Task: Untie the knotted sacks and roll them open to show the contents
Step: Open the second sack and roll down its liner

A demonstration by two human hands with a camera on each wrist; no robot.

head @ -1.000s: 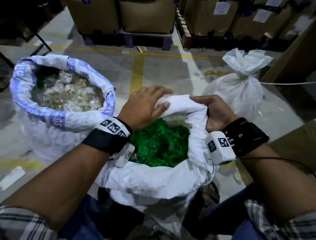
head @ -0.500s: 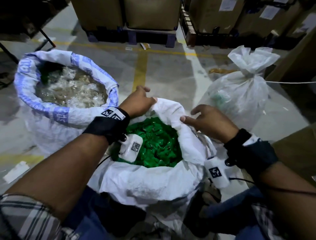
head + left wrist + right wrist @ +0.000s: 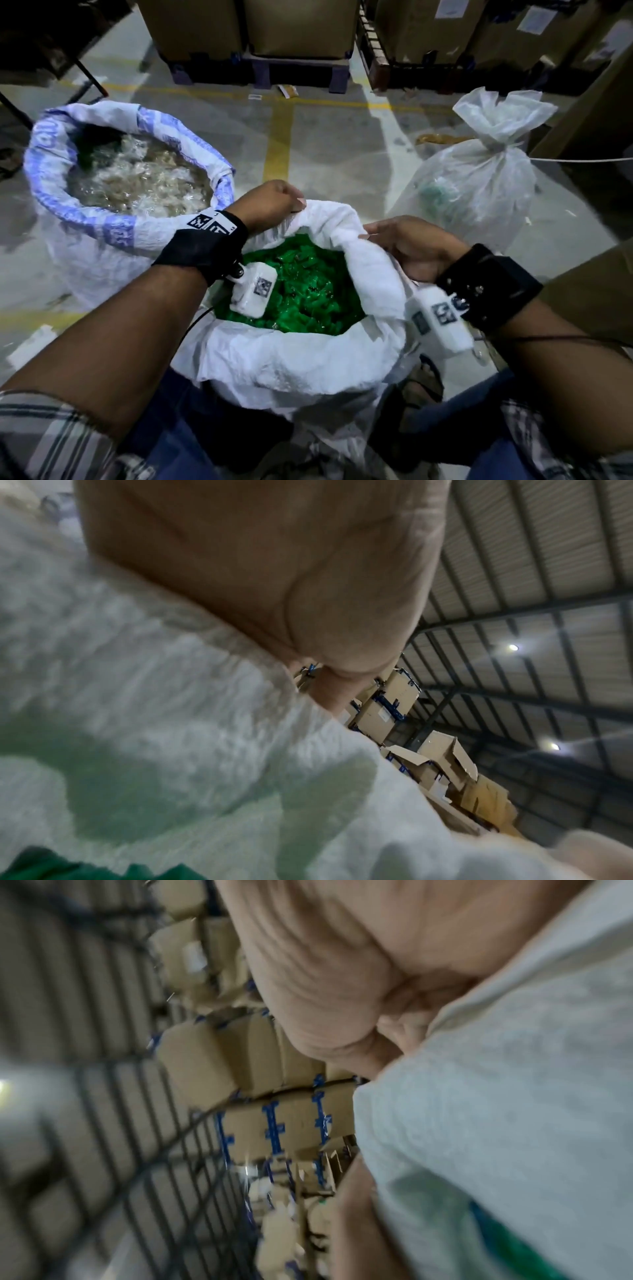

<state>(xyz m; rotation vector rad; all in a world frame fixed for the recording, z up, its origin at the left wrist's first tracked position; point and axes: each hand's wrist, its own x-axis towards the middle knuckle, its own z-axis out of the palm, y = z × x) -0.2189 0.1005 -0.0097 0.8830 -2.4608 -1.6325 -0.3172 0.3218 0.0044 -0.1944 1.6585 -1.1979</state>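
While both hands pinch the white sack's far rim (image 3: 329,219), left hand (image 3: 270,202) leftward, right hand (image 3: 407,246) rightward; unrolled rim lies between them.

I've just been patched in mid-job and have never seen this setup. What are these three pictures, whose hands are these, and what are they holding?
There is no machine here: a person works with bare hands, wearing one camera on the head and one on each wrist. The wide picture is the head view, looking down at a warehouse floor. The two blurry close-ups are the wrist views, looking along each palm at sack cloth, with stacked cartons behind.

In front stands a white sack, already open, full of green pieces. The left hand pinches its far rim, and the right hand grips the rim on the right side, fingers curled round the cloth. To the left is a blue-printed sack, rolled open over pale clear scraps. At the right stands a clear bag, still knotted at the neck.
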